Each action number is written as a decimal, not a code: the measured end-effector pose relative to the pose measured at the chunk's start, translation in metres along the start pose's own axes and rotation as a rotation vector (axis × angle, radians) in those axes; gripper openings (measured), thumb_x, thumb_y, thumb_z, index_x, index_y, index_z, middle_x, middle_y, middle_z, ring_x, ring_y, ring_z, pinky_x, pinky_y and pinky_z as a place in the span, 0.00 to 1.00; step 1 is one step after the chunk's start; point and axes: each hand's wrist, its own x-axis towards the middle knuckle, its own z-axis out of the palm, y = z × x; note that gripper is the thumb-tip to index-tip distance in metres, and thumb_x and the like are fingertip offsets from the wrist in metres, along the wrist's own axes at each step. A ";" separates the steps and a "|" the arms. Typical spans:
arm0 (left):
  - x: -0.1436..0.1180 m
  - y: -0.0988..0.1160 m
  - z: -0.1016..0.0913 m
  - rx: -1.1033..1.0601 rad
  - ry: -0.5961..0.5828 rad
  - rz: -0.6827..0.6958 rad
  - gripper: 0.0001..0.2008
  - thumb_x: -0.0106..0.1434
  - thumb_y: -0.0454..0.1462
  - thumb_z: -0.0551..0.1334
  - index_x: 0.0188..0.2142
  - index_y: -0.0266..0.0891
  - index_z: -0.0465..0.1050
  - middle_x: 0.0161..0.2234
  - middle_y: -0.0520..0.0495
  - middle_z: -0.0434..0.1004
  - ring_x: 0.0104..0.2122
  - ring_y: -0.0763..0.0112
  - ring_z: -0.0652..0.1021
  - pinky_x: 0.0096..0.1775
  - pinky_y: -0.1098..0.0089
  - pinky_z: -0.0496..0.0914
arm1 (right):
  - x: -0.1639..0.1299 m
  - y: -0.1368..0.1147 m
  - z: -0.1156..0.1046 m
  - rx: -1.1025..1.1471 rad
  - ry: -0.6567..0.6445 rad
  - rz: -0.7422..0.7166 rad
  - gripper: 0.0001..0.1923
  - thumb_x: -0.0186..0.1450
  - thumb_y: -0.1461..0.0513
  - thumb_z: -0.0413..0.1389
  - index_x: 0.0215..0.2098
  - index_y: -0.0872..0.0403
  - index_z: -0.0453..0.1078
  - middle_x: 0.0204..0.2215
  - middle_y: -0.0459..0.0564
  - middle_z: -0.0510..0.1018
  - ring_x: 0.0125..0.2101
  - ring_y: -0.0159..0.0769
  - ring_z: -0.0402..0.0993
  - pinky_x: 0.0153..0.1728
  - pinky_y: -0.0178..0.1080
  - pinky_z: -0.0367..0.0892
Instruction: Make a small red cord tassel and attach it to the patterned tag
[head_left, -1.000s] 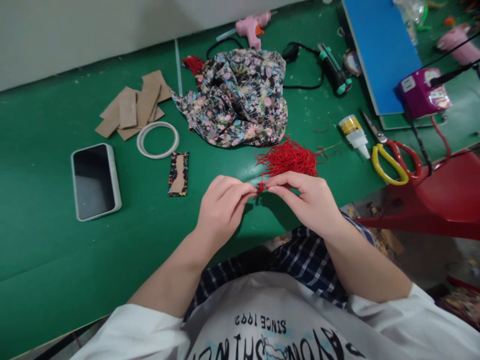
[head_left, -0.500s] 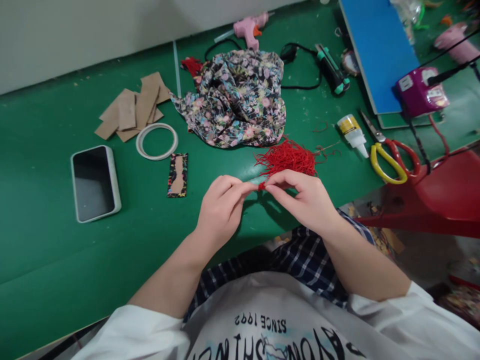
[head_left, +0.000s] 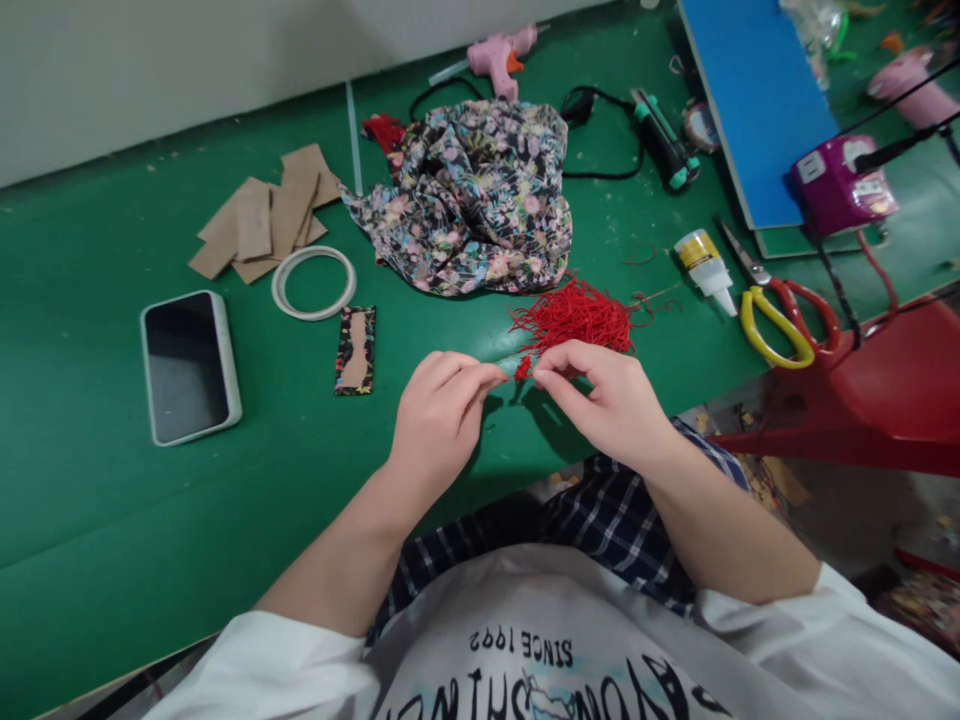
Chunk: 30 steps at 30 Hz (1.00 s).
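Observation:
A small red knotted piece of cord (head_left: 523, 368) shows in the gap between my two hands. My right hand (head_left: 606, 398) has thumb and forefinger pinched at its right side. On the other side my left hand (head_left: 444, 410) is closed in a pinch just short of the red piece; whatever its fingertips hold is too small to make out. Just beyond the right fingers lies a loose pile of red cords (head_left: 577, 315) on the green table (head_left: 300, 510). A small strip of flower-patterned cloth with a tan backing (head_left: 355, 350) lies left of my left hand.
Bunched floral fabric (head_left: 480, 200) lies ahead, with a pink glue gun (head_left: 499, 58) behind it. Leftward are cardboard pieces (head_left: 255, 220), a tape roll (head_left: 279, 295) and a phone (head_left: 187, 365). Rightward are a glue bottle (head_left: 706, 270), scissors (head_left: 780, 320) and a purple device (head_left: 844, 185).
My left fingertips have drawn slightly left, away from the red knotted cord, and my right fingertips slightly right. More of the red piece now shows between them.

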 end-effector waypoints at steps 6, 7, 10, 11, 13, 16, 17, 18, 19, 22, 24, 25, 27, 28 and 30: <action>0.003 0.003 -0.001 -0.076 -0.035 -0.063 0.04 0.63 0.34 0.56 0.33 0.39 0.69 0.30 0.50 0.73 0.33 0.72 0.71 0.38 0.69 0.65 | 0.001 0.000 0.000 0.053 -0.013 0.036 0.05 0.62 0.62 0.51 0.31 0.53 0.69 0.28 0.44 0.76 0.30 0.29 0.71 0.32 0.32 0.65; 0.003 0.003 -0.001 -0.105 -0.043 -0.070 0.04 0.63 0.34 0.56 0.33 0.38 0.69 0.30 0.50 0.73 0.34 0.71 0.71 0.40 0.68 0.65 | 0.001 -0.001 0.000 0.061 -0.023 0.037 0.05 0.62 0.62 0.52 0.32 0.53 0.69 0.28 0.44 0.76 0.30 0.29 0.70 0.33 0.32 0.65; 0.003 0.006 0.000 -0.214 -0.029 -0.087 0.04 0.62 0.36 0.56 0.32 0.38 0.68 0.34 0.48 0.72 0.41 0.68 0.72 0.45 0.65 0.66 | 0.001 -0.002 0.002 0.075 -0.048 0.029 0.05 0.62 0.61 0.52 0.31 0.53 0.69 0.28 0.44 0.75 0.29 0.29 0.70 0.32 0.32 0.64; 0.002 0.006 0.000 -0.271 -0.017 -0.102 0.05 0.62 0.36 0.56 0.31 0.38 0.68 0.35 0.47 0.73 0.43 0.68 0.72 0.46 0.65 0.66 | 0.001 -0.003 0.003 0.081 -0.058 0.025 0.06 0.62 0.61 0.52 0.31 0.53 0.69 0.28 0.44 0.75 0.29 0.29 0.70 0.32 0.32 0.64; 0.001 0.007 0.002 -0.400 -0.002 -0.173 0.06 0.62 0.38 0.57 0.30 0.39 0.67 0.36 0.47 0.74 0.43 0.68 0.74 0.46 0.65 0.67 | 0.001 -0.003 0.004 0.107 -0.082 0.021 0.06 0.63 0.61 0.51 0.31 0.53 0.69 0.28 0.45 0.76 0.30 0.29 0.70 0.32 0.33 0.64; -0.002 0.008 0.005 -0.544 0.016 -0.320 0.07 0.61 0.40 0.58 0.30 0.38 0.67 0.33 0.49 0.76 0.34 0.72 0.76 0.39 0.70 0.70 | 0.001 -0.004 0.006 0.149 -0.109 0.027 0.07 0.63 0.61 0.51 0.32 0.53 0.70 0.28 0.45 0.76 0.30 0.29 0.71 0.33 0.32 0.65; -0.002 0.008 0.005 -0.570 0.023 -0.363 0.08 0.61 0.40 0.58 0.30 0.38 0.68 0.31 0.49 0.76 0.31 0.74 0.76 0.37 0.72 0.70 | 0.001 -0.004 0.007 0.158 -0.114 0.030 0.07 0.63 0.61 0.51 0.32 0.53 0.70 0.28 0.45 0.76 0.30 0.29 0.71 0.33 0.32 0.65; -0.001 0.008 0.006 -0.594 0.029 -0.398 0.08 0.60 0.41 0.59 0.30 0.38 0.68 0.30 0.50 0.75 0.29 0.75 0.75 0.34 0.74 0.70 | 0.000 -0.004 0.008 0.164 -0.117 0.034 0.07 0.63 0.61 0.51 0.31 0.53 0.70 0.28 0.45 0.76 0.30 0.29 0.71 0.33 0.32 0.66; -0.001 0.008 0.006 -0.623 0.032 -0.426 0.08 0.60 0.41 0.60 0.29 0.38 0.68 0.28 0.51 0.75 0.27 0.76 0.75 0.32 0.75 0.70 | 0.000 -0.004 0.008 0.167 -0.119 0.037 0.06 0.63 0.61 0.51 0.31 0.53 0.70 0.28 0.45 0.76 0.30 0.29 0.71 0.33 0.33 0.66; 0.002 0.008 0.006 -0.711 0.032 -0.484 0.08 0.59 0.41 0.61 0.29 0.38 0.68 0.24 0.53 0.73 0.23 0.78 0.73 0.28 0.76 0.70 | 0.000 -0.004 0.010 0.166 -0.118 0.037 0.06 0.62 0.61 0.52 0.31 0.53 0.70 0.28 0.45 0.76 0.30 0.29 0.71 0.33 0.33 0.66; 0.003 0.009 0.007 -0.739 0.029 -0.523 0.08 0.58 0.41 0.61 0.28 0.38 0.68 0.22 0.54 0.71 0.20 0.79 0.71 0.25 0.77 0.68 | 0.000 -0.005 0.011 0.166 -0.115 0.020 0.06 0.62 0.61 0.52 0.32 0.53 0.70 0.28 0.44 0.76 0.30 0.29 0.71 0.33 0.32 0.66; 0.003 0.009 0.007 -0.751 0.024 -0.547 0.08 0.58 0.41 0.61 0.27 0.38 0.68 0.20 0.55 0.70 0.19 0.79 0.70 0.23 0.77 0.68 | 0.000 -0.005 0.011 0.169 -0.115 0.011 0.06 0.62 0.62 0.52 0.31 0.53 0.70 0.28 0.44 0.76 0.29 0.28 0.71 0.33 0.32 0.66; 0.003 0.009 0.008 -0.791 0.002 -0.593 0.09 0.59 0.41 0.61 0.28 0.38 0.67 0.19 0.56 0.68 0.17 0.80 0.69 0.20 0.78 0.66 | 0.000 -0.005 0.012 0.181 -0.116 -0.004 0.05 0.62 0.62 0.52 0.31 0.53 0.71 0.28 0.44 0.76 0.29 0.27 0.71 0.33 0.32 0.66; 0.003 0.009 0.009 -0.819 -0.010 -0.609 0.09 0.59 0.42 0.60 0.28 0.39 0.66 0.18 0.57 0.67 0.16 0.80 0.69 0.19 0.78 0.65 | 0.000 -0.005 0.013 0.187 -0.119 -0.005 0.05 0.62 0.62 0.53 0.31 0.52 0.71 0.28 0.43 0.76 0.29 0.27 0.71 0.33 0.31 0.66; 0.002 0.009 0.010 -0.861 -0.020 -0.628 0.09 0.60 0.42 0.59 0.29 0.39 0.65 0.18 0.57 0.66 0.15 0.80 0.68 0.18 0.78 0.65 | 0.000 -0.005 0.014 0.203 -0.132 0.006 0.06 0.62 0.62 0.53 0.31 0.52 0.71 0.28 0.43 0.77 0.29 0.27 0.71 0.33 0.31 0.66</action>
